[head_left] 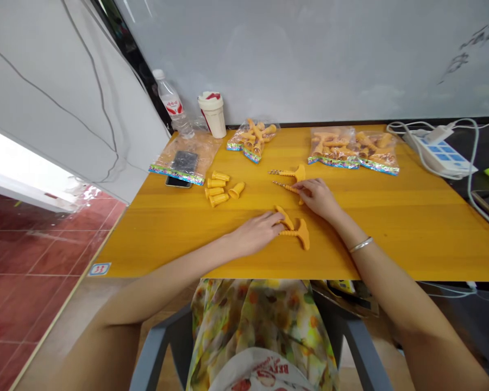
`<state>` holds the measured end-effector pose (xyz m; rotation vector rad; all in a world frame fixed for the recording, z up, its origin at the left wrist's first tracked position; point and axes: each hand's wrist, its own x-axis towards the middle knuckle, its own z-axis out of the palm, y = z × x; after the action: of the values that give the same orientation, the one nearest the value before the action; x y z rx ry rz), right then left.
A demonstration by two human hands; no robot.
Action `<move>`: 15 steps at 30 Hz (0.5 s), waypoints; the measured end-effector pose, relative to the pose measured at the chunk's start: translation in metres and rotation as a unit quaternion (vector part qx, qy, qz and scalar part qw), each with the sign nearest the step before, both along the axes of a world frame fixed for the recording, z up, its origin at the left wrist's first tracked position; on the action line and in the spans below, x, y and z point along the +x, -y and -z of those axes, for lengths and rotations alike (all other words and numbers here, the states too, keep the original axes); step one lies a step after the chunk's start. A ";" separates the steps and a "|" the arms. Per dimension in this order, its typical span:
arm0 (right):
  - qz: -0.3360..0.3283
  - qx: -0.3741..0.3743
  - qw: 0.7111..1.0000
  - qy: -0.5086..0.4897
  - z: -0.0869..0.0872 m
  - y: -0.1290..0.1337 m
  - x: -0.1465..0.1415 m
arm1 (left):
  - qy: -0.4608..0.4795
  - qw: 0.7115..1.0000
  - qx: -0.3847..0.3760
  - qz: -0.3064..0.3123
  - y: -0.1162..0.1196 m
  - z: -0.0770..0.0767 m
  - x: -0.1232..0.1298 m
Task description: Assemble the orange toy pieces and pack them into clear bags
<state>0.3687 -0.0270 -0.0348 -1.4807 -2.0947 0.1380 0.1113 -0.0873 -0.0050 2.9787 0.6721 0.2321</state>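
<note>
My left hand [256,232] is closed with its fingertips on a yellow T-handled tool [284,217], whose shaft is hidden under the fingers. Close beside it lies a second yellow T-handled tool [301,233] with a ridged shaft pointing left. My right hand [318,198] pinches another T-handled tool [287,187] that has a metallic, twisted-looking shaft; part of its handle is covered by the hand. Just above, a similar tool [299,173] rests on the table with its speckled shaft to the left. Several yellow ribbed caps [219,199] lie in a group left of the hands.
Along the back of the wooden table [391,228] are clear bags of yellow pieces [255,138], [334,145], [377,149]. At back left stand a water bottle [174,106] and a cup [213,114], near a bag over a dark phone [184,161]. A power strip [442,155] sits right.
</note>
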 end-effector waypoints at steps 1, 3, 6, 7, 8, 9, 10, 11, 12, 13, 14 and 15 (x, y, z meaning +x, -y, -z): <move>-0.012 0.004 1.000 -0.015 0.000 -0.002 -0.002 | 0.006 1.000 -0.002 0.011 -0.002 0.002 0.008; -0.018 0.009 0.999 -0.042 -0.002 -0.004 -0.006 | 0.020 1.000 -0.003 0.018 -0.009 0.006 0.023; 0.000 0.025 0.996 -0.080 -0.007 -0.001 -0.004 | 0.051 0.999 0.013 0.004 -0.021 0.009 0.037; 0.007 0.030 0.995 -0.090 -0.009 0.001 -0.002 | 0.063 0.998 0.022 -0.006 -0.025 0.009 0.037; 0.013 0.034 0.995 -0.098 -0.011 0.003 0.000 | 0.073 0.997 0.030 -0.019 -0.028 0.007 0.035; 0.020 0.034 0.994 -0.104 -0.012 0.004 0.003 | 0.082 0.995 0.038 -0.040 -0.032 0.004 0.029; 0.026 0.032 0.993 -0.110 -0.013 0.006 0.006 | 0.088 0.993 0.045 -0.068 -0.036 0.001 0.022; 0.031 0.028 0.992 -0.117 -0.013 0.007 0.009 | 0.092 0.989 0.054 -0.104 -0.041 -0.003 0.012; 0.034 0.022 0.991 -0.125 -0.013 0.007 0.011 | 0.092 0.982 0.064 -0.148 -0.046 -0.005 0.001; 0.036 0.016 0.990 -0.132 -0.012 0.007 0.013 | 0.086 0.974 0.077 -0.194 -0.052 -0.007 -0.010; 0.037 0.012 0.990 -0.137 -0.011 0.006 0.014 | 0.076 0.965 0.087 -0.237 -0.057 -0.008 -0.022; 0.035 0.009 0.989 -0.140 -0.010 0.005 0.014 | 0.064 0.955 0.098 -0.272 -0.063 -0.007 -0.032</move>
<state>0.3831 -0.0320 -0.0246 -1.4321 -1.8127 0.2839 0.0789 -0.0248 0.0021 2.8423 1.5207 0.5456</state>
